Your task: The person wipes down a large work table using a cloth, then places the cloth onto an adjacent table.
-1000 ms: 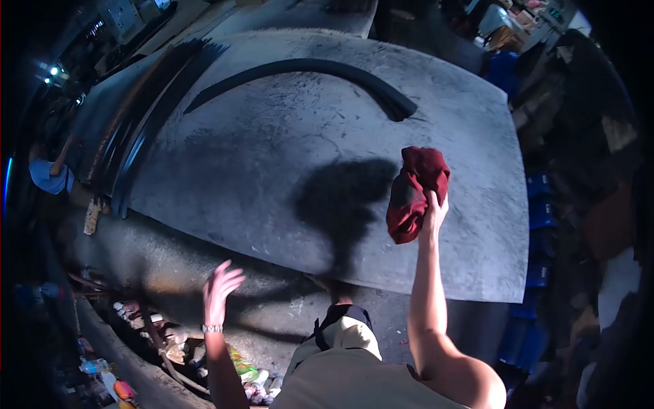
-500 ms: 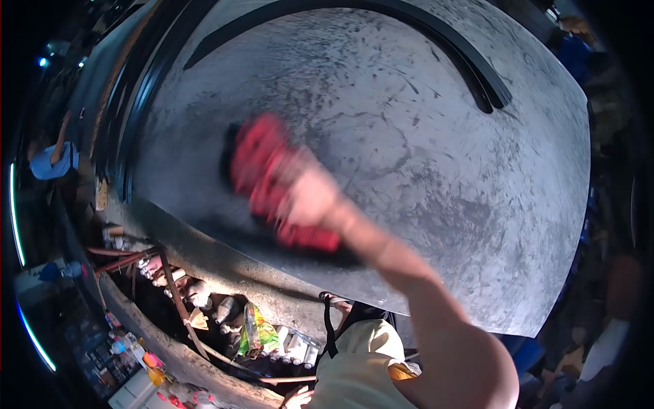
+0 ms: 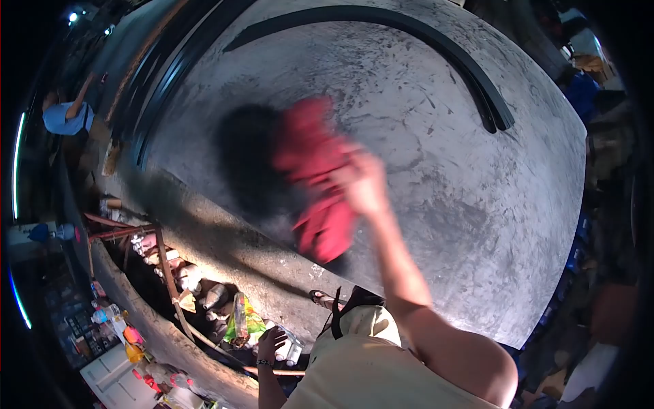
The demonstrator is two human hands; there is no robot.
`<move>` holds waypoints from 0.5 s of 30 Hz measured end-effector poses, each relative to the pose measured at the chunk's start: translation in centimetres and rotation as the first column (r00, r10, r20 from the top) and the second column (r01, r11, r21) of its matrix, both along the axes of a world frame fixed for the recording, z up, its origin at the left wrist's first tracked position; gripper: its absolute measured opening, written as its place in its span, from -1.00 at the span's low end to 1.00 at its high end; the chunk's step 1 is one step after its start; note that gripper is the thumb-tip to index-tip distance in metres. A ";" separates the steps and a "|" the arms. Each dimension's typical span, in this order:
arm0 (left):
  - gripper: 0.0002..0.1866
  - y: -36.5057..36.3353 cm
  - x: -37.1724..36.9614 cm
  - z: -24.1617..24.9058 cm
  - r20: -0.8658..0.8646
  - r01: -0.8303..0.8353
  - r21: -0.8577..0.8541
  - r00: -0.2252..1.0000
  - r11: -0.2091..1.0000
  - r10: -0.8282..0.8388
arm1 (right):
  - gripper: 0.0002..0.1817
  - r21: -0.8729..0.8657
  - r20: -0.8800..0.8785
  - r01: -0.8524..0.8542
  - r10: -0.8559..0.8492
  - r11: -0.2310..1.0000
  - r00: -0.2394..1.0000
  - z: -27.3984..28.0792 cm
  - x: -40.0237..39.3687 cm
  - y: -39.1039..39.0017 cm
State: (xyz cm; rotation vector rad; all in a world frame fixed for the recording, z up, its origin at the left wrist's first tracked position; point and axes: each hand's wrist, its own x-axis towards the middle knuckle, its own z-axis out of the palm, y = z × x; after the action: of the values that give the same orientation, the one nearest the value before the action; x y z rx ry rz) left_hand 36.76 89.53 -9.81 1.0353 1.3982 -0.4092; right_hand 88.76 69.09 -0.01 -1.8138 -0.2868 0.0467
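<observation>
Soft cloth on a rough grey slab

The red rag looked like soft matt cloth; the slab under it was rough, scuffed and dull.

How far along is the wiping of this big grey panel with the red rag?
Done: nothing looks clean yet; the grey panel shows dust and scuffs all over. In hand: the right hand sweeps the red rag, blurred, across the near middle. Left: the far side by the black curved strip, and the right edge.

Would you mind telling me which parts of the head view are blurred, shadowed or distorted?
Head view: the red cloth and right hand are motion-blurred; a dark shadow falls beside them on the grey panel; fisheye distortion bends the edges, with black corners.
</observation>
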 end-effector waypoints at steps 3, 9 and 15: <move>-0.52 -0.7 -3.1 -1.6 -0.102 0.021 -0.098 0.994 0.995 -0.031 | -0.52 0.085 -0.278 0.335 -0.300 0.939 0.912 0.9 3.9 -15.2; -0.64 -4.8 -9.0 -2.9 -0.174 -0.256 -0.145 0.957 0.956 0.230 | -0.10 -0.599 0.308 0.482 -0.371 0.640 0.876 -12.6 5.9 -26.7; -0.69 -5.8 -10.3 -2.4 -0.127 -0.217 -0.102 0.971 0.971 0.203 | -0.47 -0.540 -0.046 -0.348 0.386 0.766 0.921 -7.7 -8.3 2.1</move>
State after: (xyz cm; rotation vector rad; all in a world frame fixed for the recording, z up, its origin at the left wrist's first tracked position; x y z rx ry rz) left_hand 26.41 83.72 -12.21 0.7702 1.5529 -0.3935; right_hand 80.45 71.17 -7.74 -2.2978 -0.7410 0.3794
